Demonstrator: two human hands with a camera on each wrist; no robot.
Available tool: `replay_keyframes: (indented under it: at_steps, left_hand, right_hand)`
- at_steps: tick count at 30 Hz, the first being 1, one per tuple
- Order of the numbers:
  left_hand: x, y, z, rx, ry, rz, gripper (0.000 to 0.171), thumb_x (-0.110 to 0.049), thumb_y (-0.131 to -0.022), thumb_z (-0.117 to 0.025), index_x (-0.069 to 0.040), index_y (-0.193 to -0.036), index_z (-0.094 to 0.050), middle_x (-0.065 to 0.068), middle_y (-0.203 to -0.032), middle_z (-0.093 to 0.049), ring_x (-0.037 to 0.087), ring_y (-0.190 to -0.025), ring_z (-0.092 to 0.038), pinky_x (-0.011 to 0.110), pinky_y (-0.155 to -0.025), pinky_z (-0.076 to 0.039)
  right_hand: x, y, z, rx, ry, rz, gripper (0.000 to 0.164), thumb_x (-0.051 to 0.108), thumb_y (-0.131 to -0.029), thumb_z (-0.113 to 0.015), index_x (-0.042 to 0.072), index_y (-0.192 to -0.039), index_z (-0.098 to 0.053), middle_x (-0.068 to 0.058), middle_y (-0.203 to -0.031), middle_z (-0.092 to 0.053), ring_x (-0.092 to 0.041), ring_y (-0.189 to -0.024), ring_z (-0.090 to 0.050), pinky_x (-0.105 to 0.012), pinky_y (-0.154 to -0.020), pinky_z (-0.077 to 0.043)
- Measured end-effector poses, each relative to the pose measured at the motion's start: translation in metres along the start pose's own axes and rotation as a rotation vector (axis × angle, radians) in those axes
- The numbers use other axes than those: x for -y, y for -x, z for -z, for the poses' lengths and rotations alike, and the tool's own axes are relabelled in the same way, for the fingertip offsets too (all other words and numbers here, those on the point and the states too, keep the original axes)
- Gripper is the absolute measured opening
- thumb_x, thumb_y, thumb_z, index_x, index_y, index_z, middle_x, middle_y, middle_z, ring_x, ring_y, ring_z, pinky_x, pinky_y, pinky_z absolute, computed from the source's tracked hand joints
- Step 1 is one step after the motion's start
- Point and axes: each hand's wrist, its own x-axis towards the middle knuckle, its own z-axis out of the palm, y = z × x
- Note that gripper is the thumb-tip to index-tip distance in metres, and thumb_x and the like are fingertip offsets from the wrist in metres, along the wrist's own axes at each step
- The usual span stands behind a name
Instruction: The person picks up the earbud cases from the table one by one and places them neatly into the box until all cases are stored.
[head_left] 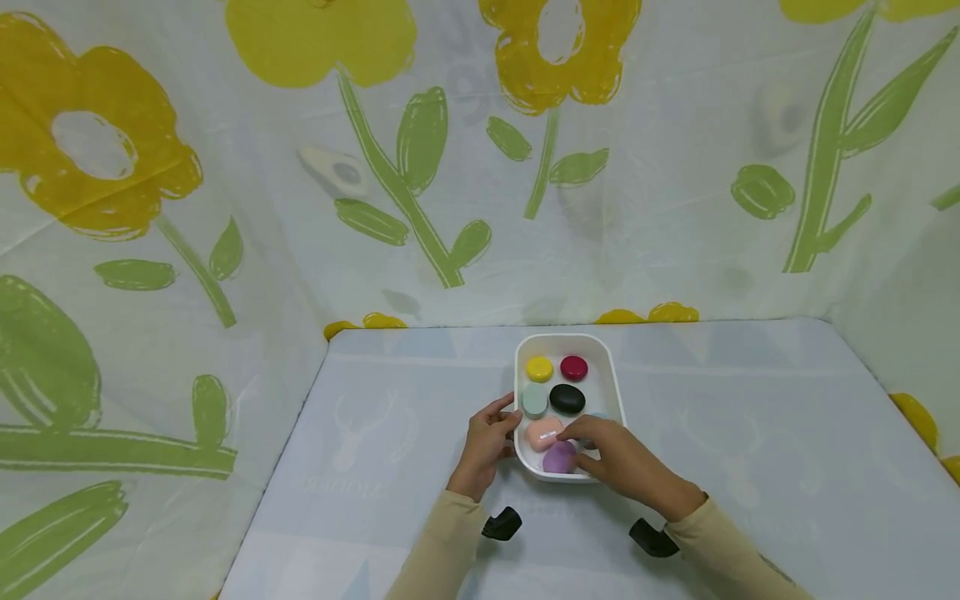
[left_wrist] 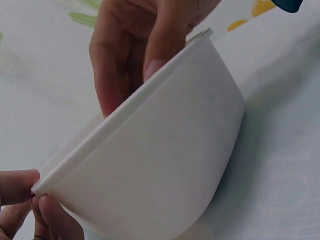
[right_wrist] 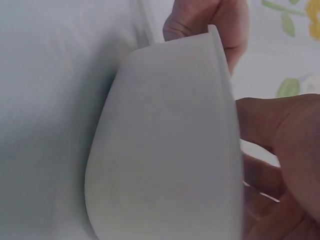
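A white plastic tub (head_left: 617, 387) holds several smooth, pebble-like pieces. My left hand (head_left: 486, 440) pinches the tub's left rim between thumb and fingers; the left wrist view shows that grip at its corner. My right hand (head_left: 626, 462) reaches over the near right side into the tub, its thumb and index finger at the edges of a purple round piece (head_left: 557, 458). Beside it lies a pink piece (head_left: 542, 435) with a small white mark. Farther back are a black oval piece (head_left: 567, 399), a pale green one (head_left: 535, 401), a yellow one (head_left: 539, 368) and a dark red one (head_left: 574, 367).
The tub stands on a pale, patterned tabletop (head_left: 420, 375). A flower-printed cloth (head_left: 660, 208) hangs behind and at the sides. Beneath the right hand, a light blue piece (head_left: 600, 416) shows only in part. Black wrist fittings (head_left: 654, 539) sit by both sleeves.
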Motion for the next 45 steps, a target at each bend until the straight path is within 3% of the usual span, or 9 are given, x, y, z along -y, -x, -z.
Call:
replay_keyframes:
  at_steps: [11, 15, 30, 38, 45]
  left_hand:
    - [-0.001, -0.002, -0.002, 0.001, -0.003, -0.005, 0.047, -0.015, -0.106, -0.066, -0.005, -0.151, -0.059, 0.003, -0.102, -0.063, 0.011, -0.073, -0.058, 0.023, -0.057, -0.052]
    - [0.0, -0.001, -0.001, -0.003, -0.003, 0.005, 0.045, -0.014, -0.105, -0.066, -0.005, -0.149, -0.06, 0.004, -0.102, -0.063, 0.011, -0.073, -0.058, 0.023, -0.056, -0.052]
    - [-0.001, 0.001, -0.001, -0.007, -0.009, 0.016, 0.046, -0.015, -0.105, -0.067, -0.007, -0.15, -0.06, 0.005, -0.103, -0.064, 0.012, -0.074, -0.061, 0.023, -0.057, -0.053]
    - [-0.001, 0.001, -0.001, -0.016, -0.009, 0.016, 0.047, -0.014, -0.106, -0.066, -0.006, -0.151, -0.059, 0.009, -0.107, -0.066, 0.011, -0.075, -0.06, 0.022, -0.057, -0.052]
    - [-0.001, 0.001, -0.003, -0.019, -0.009, 0.026, 0.047, -0.014, -0.106, -0.066, -0.006, -0.151, -0.058, 0.006, -0.106, -0.064, 0.011, -0.076, -0.06, 0.022, -0.058, -0.052]
  right_hand:
    - [-0.008, 0.022, 0.021, -0.301, 0.045, -0.016, 0.037, -0.013, -0.081, -0.084, 0.006, -0.112, -0.078, -0.001, -0.11, -0.074, -0.022, -0.094, -0.07, -0.037, -0.081, -0.063]
    - [-0.015, 0.029, 0.025, -0.371, 0.08, -0.039, 0.038, -0.013, -0.081, -0.084, 0.004, -0.114, -0.077, -0.002, -0.111, -0.073, -0.022, -0.093, -0.072, -0.037, -0.08, -0.064]
    - [-0.039, 0.054, 0.039, -0.415, 0.121, -0.152, 0.037, -0.013, -0.085, -0.081, 0.003, -0.118, -0.074, -0.011, -0.115, -0.072, -0.032, -0.096, -0.073, -0.044, -0.079, -0.064]
    - [-0.053, 0.063, 0.043, -0.44, 0.138, -0.169, 0.037, -0.012, -0.085, -0.081, 0.003, -0.119, -0.075, -0.01, -0.115, -0.072, -0.03, -0.096, -0.072, -0.032, -0.078, -0.063]
    - [-0.063, 0.072, 0.047, -0.471, 0.168, -0.162, 0.038, -0.013, -0.083, -0.083, 0.001, -0.117, -0.074, -0.014, -0.113, -0.072, -0.034, -0.094, -0.071, -0.029, -0.076, -0.063]
